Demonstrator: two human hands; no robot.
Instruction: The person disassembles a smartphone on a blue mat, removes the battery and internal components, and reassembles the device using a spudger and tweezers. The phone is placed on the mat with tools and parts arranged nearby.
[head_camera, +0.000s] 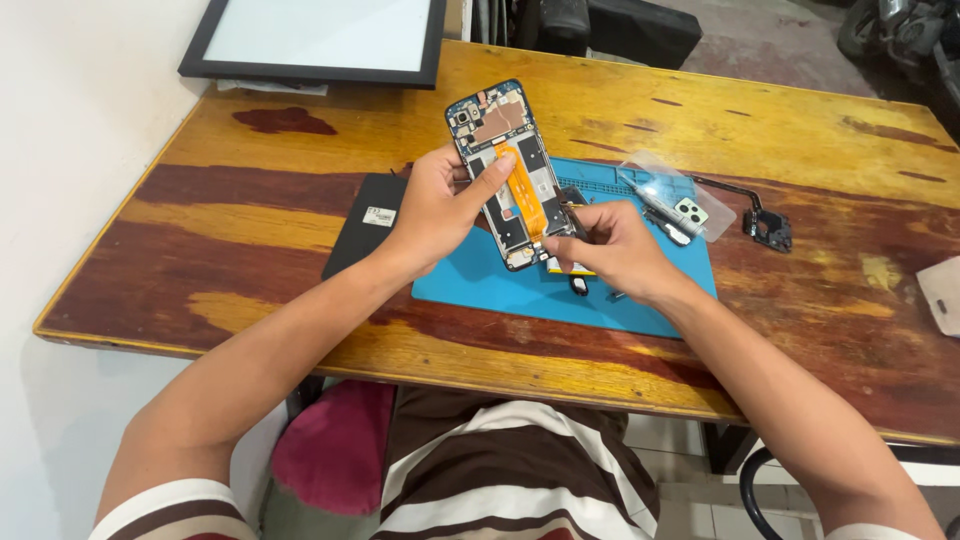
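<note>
My left hand (437, 205) grips an opened phone (504, 150) with its back cover off, tilted up above the blue work mat (480, 280). Circuit boards and an orange flex cable (524, 190) show inside it, and my left thumb rests on the upper end of that cable. My right hand (612, 250) is at the phone's lower right edge, fingers pinched around a small dark part or tool that I cannot make out. A yellow-edged piece peeks out under that hand.
A black flat panel (362, 222) lies left of the mat. A clear plastic piece with a camera cover (680, 200) and a black part (765, 222) lie to the right. A framed panel (315, 40) rests at the wooden table's back left. White object at far right (942, 295).
</note>
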